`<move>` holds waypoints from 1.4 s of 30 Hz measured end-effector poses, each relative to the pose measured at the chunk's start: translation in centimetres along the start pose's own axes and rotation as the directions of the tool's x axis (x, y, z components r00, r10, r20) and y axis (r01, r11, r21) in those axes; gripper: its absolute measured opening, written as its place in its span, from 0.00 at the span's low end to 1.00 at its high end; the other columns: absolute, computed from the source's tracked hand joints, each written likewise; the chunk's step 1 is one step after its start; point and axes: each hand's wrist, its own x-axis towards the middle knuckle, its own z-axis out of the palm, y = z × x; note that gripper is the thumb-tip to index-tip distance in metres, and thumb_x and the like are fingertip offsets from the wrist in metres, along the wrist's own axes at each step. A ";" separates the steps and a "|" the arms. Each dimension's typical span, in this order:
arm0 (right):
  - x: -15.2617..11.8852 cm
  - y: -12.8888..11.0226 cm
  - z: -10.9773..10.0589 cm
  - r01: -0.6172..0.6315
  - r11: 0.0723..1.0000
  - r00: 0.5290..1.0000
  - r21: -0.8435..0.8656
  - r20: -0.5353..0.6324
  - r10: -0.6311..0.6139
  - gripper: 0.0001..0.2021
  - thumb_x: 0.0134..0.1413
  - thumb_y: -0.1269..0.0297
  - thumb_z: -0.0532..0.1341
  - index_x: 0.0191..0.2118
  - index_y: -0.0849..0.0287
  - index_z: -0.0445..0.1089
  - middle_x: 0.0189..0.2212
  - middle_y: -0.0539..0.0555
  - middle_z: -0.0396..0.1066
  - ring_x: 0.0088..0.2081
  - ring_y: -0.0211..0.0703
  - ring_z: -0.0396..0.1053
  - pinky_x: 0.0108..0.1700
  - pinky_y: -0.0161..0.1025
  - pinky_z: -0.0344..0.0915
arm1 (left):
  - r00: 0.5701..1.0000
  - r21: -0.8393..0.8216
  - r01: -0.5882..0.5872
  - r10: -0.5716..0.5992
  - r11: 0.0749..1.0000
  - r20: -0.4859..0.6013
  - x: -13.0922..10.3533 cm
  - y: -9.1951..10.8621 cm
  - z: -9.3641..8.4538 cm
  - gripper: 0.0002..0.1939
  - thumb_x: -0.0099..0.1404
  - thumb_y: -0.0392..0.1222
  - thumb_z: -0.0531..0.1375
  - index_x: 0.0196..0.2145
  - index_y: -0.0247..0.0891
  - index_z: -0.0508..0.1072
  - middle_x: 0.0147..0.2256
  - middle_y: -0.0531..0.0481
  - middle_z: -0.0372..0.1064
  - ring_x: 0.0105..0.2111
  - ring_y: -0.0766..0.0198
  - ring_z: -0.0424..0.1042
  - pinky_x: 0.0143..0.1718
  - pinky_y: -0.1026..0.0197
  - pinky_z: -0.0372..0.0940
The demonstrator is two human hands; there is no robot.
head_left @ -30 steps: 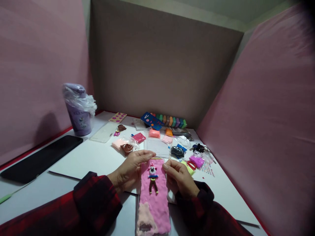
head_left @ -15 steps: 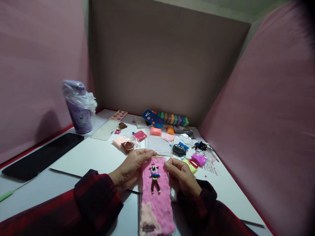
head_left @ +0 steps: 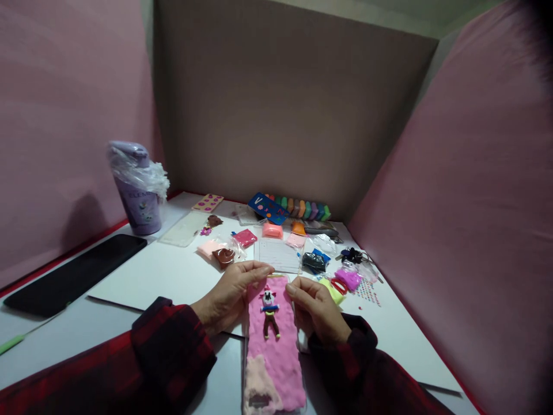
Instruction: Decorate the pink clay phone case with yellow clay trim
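A clear phone case (head_left: 285, 357) covered in pink clay, with a paler peach patch at its near left corner, is held up between my hands. On the pink lies a small clay figure (head_left: 270, 314) with a white face, blue top and brown legs. My left hand (head_left: 233, 291) grips the case's far left edge, thumb along the top. At the far right edge, my right hand (head_left: 319, 305) pinches the case between thumb and fingers. Packets of brown clay (head_left: 223, 257) and yellow clay (head_left: 332, 291) lie just beyond my hands.
A purple bottle (head_left: 140, 190) in plastic wrap stands at left behind a black phone (head_left: 78, 274). A green-handled tool (head_left: 12, 344) lies near left. At the back are a blue decorated case (head_left: 268, 208) and a row of coloured clays (head_left: 302, 208). Keys (head_left: 352, 255) lie right.
The case and both hands have shifted very slightly left in view. My grip on the case is unchanged.
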 end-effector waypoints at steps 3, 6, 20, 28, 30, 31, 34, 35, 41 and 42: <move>0.0 0.0 0.1 0.000 1.000 1.000 -0.023 -0.005 0.000 0.18 0.42 0.51 0.66 0.20 0.60 0.62 0.08 0.42 0.56 0.10 0.28 0.49 0.12 0.27 0.46 | 0.999 0.034 -0.032 0.033 0.999 -0.029 0.2 -0.3 -0.3 0.13 0.48 0.37 0.69 0.32 0.31 0.74 0.27 0.48 0.71 0.26 0.66 0.70 0.29 0.64 0.65; 0.0 0.1 0.2 0.006 1.000 1.000 -0.030 -0.004 -0.007 0.18 0.43 0.52 0.66 0.20 0.60 0.63 0.09 0.43 0.57 0.11 0.28 0.51 0.13 0.27 0.46 | 0.998 0.053 -0.035 0.038 0.998 -0.053 0.3 -0.4 -0.5 0.14 0.47 0.36 0.70 0.33 0.33 0.73 0.27 0.50 0.70 0.26 0.66 0.70 0.29 0.65 0.65; 0.1 0.4 0.3 0.016 0.996 1.000 -0.086 0.012 -0.015 0.19 0.41 0.50 0.66 0.20 0.60 0.61 0.10 0.44 0.58 0.12 0.28 0.52 0.13 0.28 0.48 | 0.995 0.122 -0.048 0.059 0.991 -0.083 0.6 -0.3 -0.5 0.13 0.48 0.39 0.69 0.31 0.33 0.73 0.26 0.52 0.68 0.25 0.69 0.67 0.28 0.67 0.61; -0.1 0.4 0.5 -0.004 0.998 1.000 -0.067 0.011 0.005 0.19 0.42 0.51 0.66 0.21 0.61 0.62 0.10 0.43 0.57 0.11 0.28 0.52 0.13 0.28 0.48 | 0.992 0.299 -0.062 0.091 0.952 -0.086 0.5 0.4 0.2 0.12 0.48 0.39 0.69 0.29 0.31 0.73 0.26 0.51 0.67 0.25 0.71 0.65 0.26 0.68 0.59; -0.1 0.3 0.5 0.004 0.997 1.000 -0.078 0.006 -0.004 0.18 0.43 0.52 0.66 0.21 0.61 0.62 0.10 0.43 0.58 0.12 0.28 0.52 0.14 0.28 0.49 | 0.991 0.312 -0.067 0.099 0.948 -0.086 0.6 0.4 0.2 0.12 0.48 0.39 0.69 0.29 0.31 0.73 0.26 0.51 0.67 0.25 0.70 0.65 0.27 0.68 0.59; -0.2 0.3 0.6 0.008 0.996 1.000 -0.087 0.007 -0.008 0.18 0.43 0.52 0.66 0.21 0.60 0.62 0.10 0.43 0.58 0.12 0.28 0.52 0.14 0.28 0.49 | 0.992 0.312 -0.066 0.096 0.948 -0.083 0.6 0.5 0.2 0.12 0.48 0.40 0.68 0.29 0.32 0.73 0.26 0.52 0.67 0.25 0.71 0.64 0.26 0.68 0.59; -0.2 0.3 0.5 0.020 0.994 1.000 -0.103 0.010 -0.019 0.18 0.44 0.52 0.65 0.20 0.60 0.62 0.11 0.43 0.58 0.12 0.29 0.53 0.14 0.28 0.49 | 0.992 0.340 -0.079 0.106 0.937 -0.062 0.5 0.5 0.1 0.11 0.51 0.42 0.67 0.28 0.32 0.72 0.24 0.54 0.65 0.23 0.73 0.61 0.25 0.69 0.57; -0.2 0.3 0.5 0.022 0.995 1.000 -0.101 0.011 -0.021 0.18 0.44 0.52 0.65 0.20 0.60 0.62 0.11 0.43 0.58 0.12 0.28 0.53 0.14 0.28 0.49 | 0.992 0.355 -0.091 0.116 0.930 -0.048 0.5 0.5 0.1 0.11 0.52 0.43 0.66 0.28 0.32 0.72 0.24 0.54 0.64 0.23 0.73 0.61 0.24 0.69 0.56; -0.1 0.4 0.4 0.025 0.994 0.999 -0.108 0.034 -0.022 0.18 0.44 0.52 0.65 0.21 0.61 0.63 0.11 0.43 0.58 0.12 0.28 0.52 0.14 0.28 0.49 | 0.986 0.413 -0.155 0.169 0.897 0.003 0.6 0.2 0.1 0.10 0.51 0.40 0.66 0.29 0.32 0.73 0.26 0.51 0.67 0.25 0.71 0.62 0.27 0.67 0.58; -0.1 0.4 0.4 0.021 0.995 0.999 -0.101 0.036 -0.017 0.18 0.44 0.52 0.65 0.21 0.61 0.62 0.11 0.43 0.58 0.12 0.28 0.53 0.14 0.28 0.49 | 0.985 0.413 -0.160 0.173 0.897 0.006 0.6 0.2 0.1 0.10 0.51 0.40 0.66 0.29 0.32 0.73 0.26 0.51 0.67 0.24 0.71 0.62 0.26 0.67 0.58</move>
